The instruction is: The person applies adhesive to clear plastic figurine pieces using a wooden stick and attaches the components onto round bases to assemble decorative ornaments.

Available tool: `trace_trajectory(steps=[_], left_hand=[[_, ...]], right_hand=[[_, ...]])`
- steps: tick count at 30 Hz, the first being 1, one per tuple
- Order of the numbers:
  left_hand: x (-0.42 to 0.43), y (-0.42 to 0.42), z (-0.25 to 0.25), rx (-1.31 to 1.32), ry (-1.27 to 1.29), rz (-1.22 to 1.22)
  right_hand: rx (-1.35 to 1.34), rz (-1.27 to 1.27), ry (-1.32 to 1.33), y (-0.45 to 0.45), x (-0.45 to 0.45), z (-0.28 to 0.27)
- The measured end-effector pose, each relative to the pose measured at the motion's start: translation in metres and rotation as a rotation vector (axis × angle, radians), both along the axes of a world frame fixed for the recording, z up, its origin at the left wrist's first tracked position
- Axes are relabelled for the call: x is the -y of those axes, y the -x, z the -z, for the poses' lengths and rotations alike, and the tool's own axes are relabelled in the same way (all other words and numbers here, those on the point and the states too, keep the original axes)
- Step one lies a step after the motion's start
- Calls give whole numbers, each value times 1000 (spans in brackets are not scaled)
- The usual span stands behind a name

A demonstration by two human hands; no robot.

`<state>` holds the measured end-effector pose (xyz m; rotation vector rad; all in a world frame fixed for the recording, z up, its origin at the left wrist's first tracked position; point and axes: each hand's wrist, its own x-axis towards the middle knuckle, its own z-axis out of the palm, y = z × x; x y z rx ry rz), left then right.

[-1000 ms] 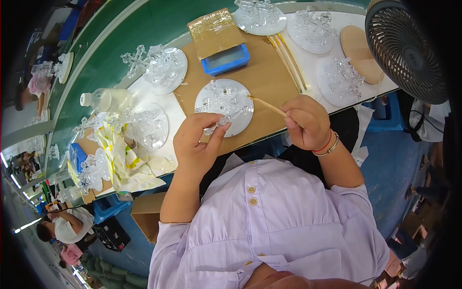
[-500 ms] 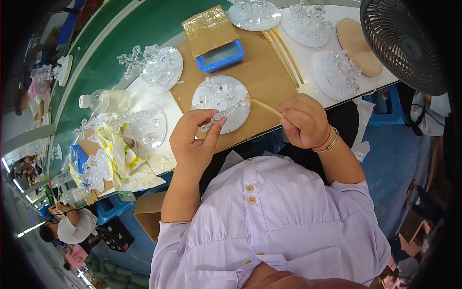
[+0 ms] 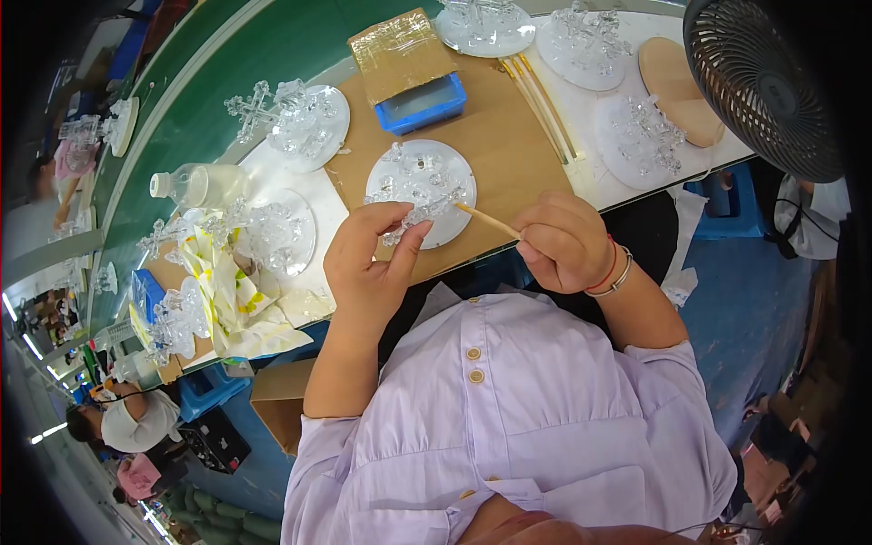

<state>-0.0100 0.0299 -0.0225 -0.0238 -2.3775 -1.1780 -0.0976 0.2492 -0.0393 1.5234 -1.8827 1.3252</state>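
Observation:
A round white disc [image 3: 447, 232] carrying a cluster of clear, glass-like ornament parts [image 3: 413, 186] lies in front of me. My left hand [image 3: 371, 259] is at its near left edge, with thumb and forefinger closed on the clear ornament's lower end. Pinched in my right hand [image 3: 565, 241] is a thin light-wood stick [image 3: 490, 222]. The stick points left, and its tip is at the ornament's right side; I cannot tell whether it touches.
Brown cardboard [image 3: 518, 127] lies under the disc. Behind stands a blue tray [image 3: 422, 111] partly covered by a taped cardboard flap [image 3: 400, 54]. Similar discs, thin sticks [image 3: 539, 104], a plastic bottle [image 3: 200, 186], crumpled paper [image 3: 241, 300] and a black fan [image 3: 767, 86] surround it.
My right hand has moved left and slightly up, bringing the stick's tip closer to the ornament. My left hand has stayed nearly in place, still pinching the ornament.

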Motion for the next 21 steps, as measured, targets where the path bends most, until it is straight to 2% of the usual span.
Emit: trace_trajectory(steps=[5, 7, 10, 13, 21], left_hand=[[6, -2, -2, -68, 1, -23], [14, -1, -6, -103, 203, 26], [20, -1, -10, -58, 281, 67], [23, -2, -10, 61, 138, 120], [40, 1, -19, 168, 186, 213]], right_hand=[[66, -5, -4, 1, 1, 2], [98, -5, 10, 1, 1, 3], [128, -5, 39, 2, 0, 3], [165, 30, 21, 4, 0, 3], [147, 156, 39, 5, -8, -7]])
